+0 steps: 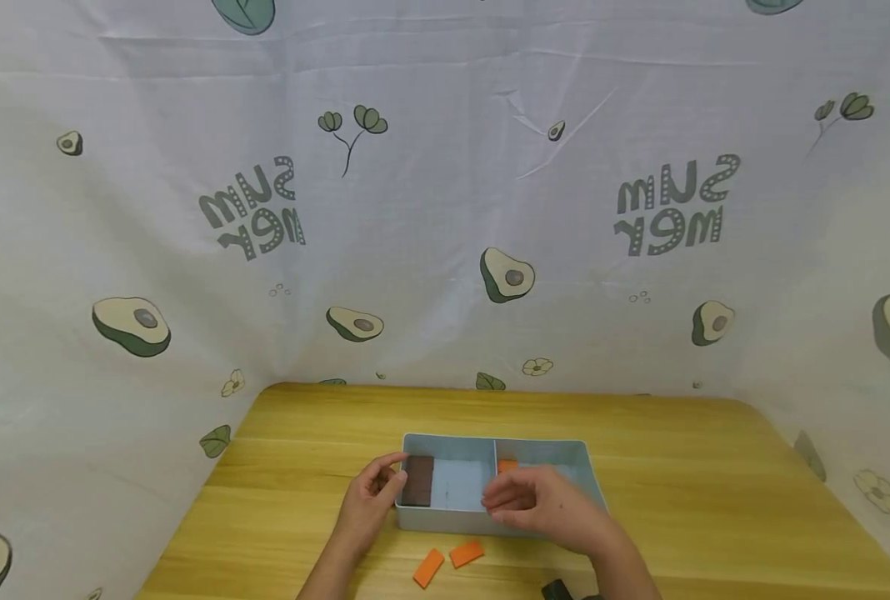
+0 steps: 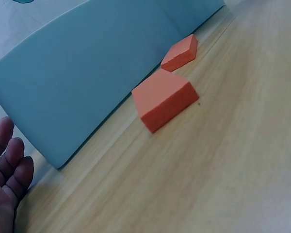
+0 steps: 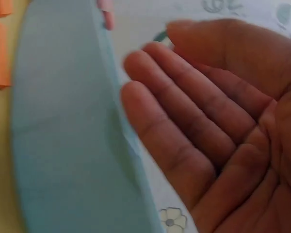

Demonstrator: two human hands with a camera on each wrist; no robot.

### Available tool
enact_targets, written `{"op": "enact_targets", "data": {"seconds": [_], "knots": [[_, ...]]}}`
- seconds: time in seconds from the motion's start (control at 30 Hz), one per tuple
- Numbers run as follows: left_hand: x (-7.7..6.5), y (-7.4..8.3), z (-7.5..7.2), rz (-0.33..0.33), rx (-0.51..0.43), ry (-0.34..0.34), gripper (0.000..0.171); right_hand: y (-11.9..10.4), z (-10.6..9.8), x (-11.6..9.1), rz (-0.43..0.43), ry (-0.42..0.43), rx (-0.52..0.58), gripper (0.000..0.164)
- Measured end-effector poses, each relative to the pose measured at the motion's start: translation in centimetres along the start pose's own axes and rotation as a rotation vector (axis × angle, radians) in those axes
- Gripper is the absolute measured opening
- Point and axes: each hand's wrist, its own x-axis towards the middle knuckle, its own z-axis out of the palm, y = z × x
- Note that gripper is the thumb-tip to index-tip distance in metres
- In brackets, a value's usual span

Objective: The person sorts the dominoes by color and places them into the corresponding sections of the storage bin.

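A light blue-grey box point(image 1: 452, 522) with a divider stands on the wooden table. Dark brown blocks point(image 1: 417, 482) lie together at the left of its left compartment; an orange block point(image 1: 507, 466) shows in the right one, partly covered by my right hand. My left hand point(image 1: 368, 500) is at the box's left end, thumb and index finger at the rim, the other fingers loosely bent outside the wall. Over the box near the divider hovers my right hand point(image 1: 538, 502), fingers relaxed; its palm point(image 3: 252, 160) holds nothing in the right wrist view.
Two orange blocks, one left point(image 1: 428, 568) and one right point(image 1: 467, 553), lie on the table point(image 1: 265, 517) before the box. A dark object point(image 1: 557, 590) is near the right forearm, cut by the frame edge. A patterned cloth point(image 1: 430, 208) hangs behind.
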Motion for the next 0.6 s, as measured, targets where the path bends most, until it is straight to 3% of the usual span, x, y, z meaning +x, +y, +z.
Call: {"op": "enact_targets", "data": {"seconds": [0.17, 0.33, 0.47, 0.6], "knots": [[0.0, -0.1, -0.1, -0.009, 0.011, 0.000, 0.032, 1.0, 2.1, -0.8, 0.088, 0.008, -0.026, 0.022], [-0.3, 0.1, -0.1, -0.016, 0.005, 0.013, 0.032, 2.6, 3.4, -1.4, 0.161, -0.068, -0.113, 0.024], [-0.6, 0.2, 0.1, -0.013, -0.012, 0.016, 0.032, 3.7, 4.1, -1.4, 0.118, -0.118, -0.217, 0.029], [-0.9, 0.2, 0.4, -0.017, -0.014, 0.020, 0.030, 4.1, 4.6, -1.4, 0.082, -0.115, -0.278, 0.027]]}}
